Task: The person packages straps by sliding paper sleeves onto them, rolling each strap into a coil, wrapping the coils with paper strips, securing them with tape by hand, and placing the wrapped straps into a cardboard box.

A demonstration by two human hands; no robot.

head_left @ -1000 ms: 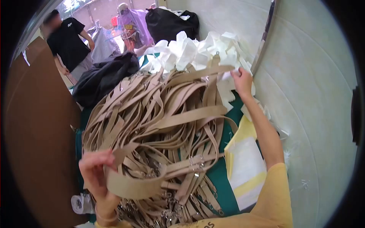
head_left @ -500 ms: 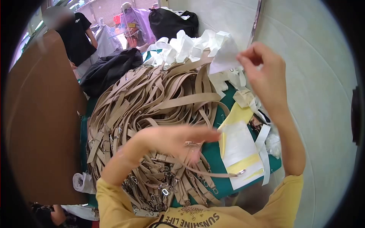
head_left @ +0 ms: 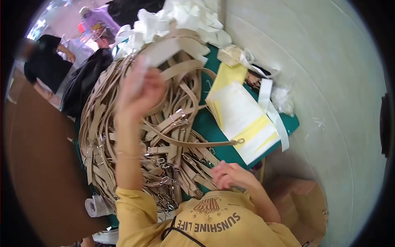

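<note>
Straps, tan and metal-ended point(head_left: 103, 111), lie heaped over the green tabletop point(head_left: 290, 122), below the white strips point(head_left: 193, 22) bunched at the far side. Compared with half a second ago, I find the two hands at exchanged heights in my head view. The left hand point(head_left: 140, 92), then low across the middle of the heap, is now raised over its upper part; a pale strip point(head_left: 164, 52) shows at its fingertips, though motion blur keeps me from telling whether they pinch it. The right hand point(head_left: 231, 175), then raised with a white piece in its fingers, is now low, just in front of the yellow shirt point(head_left: 214, 214). Its fingers are curled; I cannot tell whether they enclose anything. I take this to mean that the handling at the top of the heap has passed to the left hand. One loose strap point(head_left: 185, 144) extends to the right, its metal clasp point(head_left: 240, 141) over the yellow-and-white sheets point(head_left: 238, 111). My viewpoint has also turned, exposing the cardboard box point(head_left: 317, 206) at lower right.
</note>
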